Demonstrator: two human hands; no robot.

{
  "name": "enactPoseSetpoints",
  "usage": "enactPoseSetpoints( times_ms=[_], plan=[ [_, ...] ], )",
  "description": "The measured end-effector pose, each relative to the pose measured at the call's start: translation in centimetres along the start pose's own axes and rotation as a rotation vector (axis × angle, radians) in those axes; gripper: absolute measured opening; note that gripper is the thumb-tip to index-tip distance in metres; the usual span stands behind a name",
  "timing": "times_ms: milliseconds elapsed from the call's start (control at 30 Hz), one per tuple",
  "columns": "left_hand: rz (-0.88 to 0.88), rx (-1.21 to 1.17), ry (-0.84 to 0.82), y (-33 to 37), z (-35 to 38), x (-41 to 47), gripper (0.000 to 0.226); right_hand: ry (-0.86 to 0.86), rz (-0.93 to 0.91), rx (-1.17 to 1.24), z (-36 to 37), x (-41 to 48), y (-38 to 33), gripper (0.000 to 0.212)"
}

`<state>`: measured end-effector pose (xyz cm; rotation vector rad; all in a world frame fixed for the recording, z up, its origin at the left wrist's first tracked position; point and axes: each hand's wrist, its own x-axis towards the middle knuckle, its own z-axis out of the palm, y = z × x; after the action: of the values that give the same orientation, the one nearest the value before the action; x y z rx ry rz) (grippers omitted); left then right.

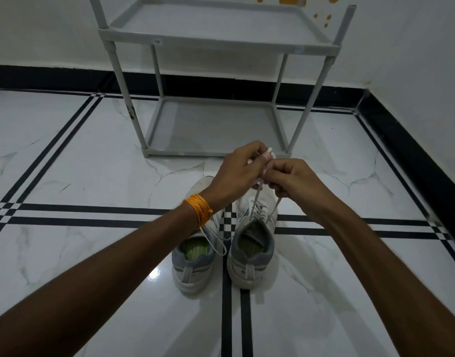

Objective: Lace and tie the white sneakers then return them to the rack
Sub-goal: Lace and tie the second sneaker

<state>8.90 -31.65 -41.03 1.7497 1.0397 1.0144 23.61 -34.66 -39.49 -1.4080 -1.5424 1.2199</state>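
Observation:
Two white sneakers stand side by side on the floor, heels toward me: the left sneaker (193,264) and the right sneaker (252,256). Both hands are raised above the right sneaker. My left hand (240,171) and my right hand (291,179) pinch the ends of its white lace (256,199), which runs taut up from the eyelets; a small loop shows above the fingers. A loose lace (216,240) of the left sneaker hangs over its opening. The grey shoe rack (216,124) stands just beyond the hands, its shelves bare.
White marble floor tiles with black stripe inlays surround the shoes. A white wall with a black skirting (412,140) runs behind and along the right side. An orange thread band (199,210) wraps my left wrist.

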Motion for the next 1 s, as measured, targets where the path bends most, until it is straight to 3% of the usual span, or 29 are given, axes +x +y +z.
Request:
enactPoseSetpoints(
  times_ms=[167,300,433,600,767,867,1000],
  plan=[
    [-0.037,0.127,0.021,-0.4,0.2,-0.2,0.029,0.110,0.049,0.184,0.4,-0.1,0.7,0.023],
    [-0.021,0.234,0.001,-0.2,0.4,-0.7,0.019,0.185,0.114,0.316,0.0,0.0,0.5,0.014],
    [0.199,0.580,0.000,-0.6,0.5,-1.2,0.042,0.205,0.191,0.337,0.0,0.4,0.0,0.011],
    [0.526,0.911,0.027,-1.1,0.2,-1.3,0.034,0.230,0.296,0.302,-0.3,0.6,-0.5,0.034],
    [0.623,0.997,0.020,-1.8,-0.2,-0.7,0.017,0.244,0.265,0.178,-0.3,0.5,-0.3,0.018],
    [0.388,0.798,-0.023,-0.3,0.2,-0.7,0.016,0.198,0.241,0.065,-0.3,0.7,0.2,0.006],
    [-0.304,0.053,-0.141,1.2,-0.2,-0.3,0.027,0.330,0.076,-0.277,-0.4,0.2,0.5,0.023]
  ],
)
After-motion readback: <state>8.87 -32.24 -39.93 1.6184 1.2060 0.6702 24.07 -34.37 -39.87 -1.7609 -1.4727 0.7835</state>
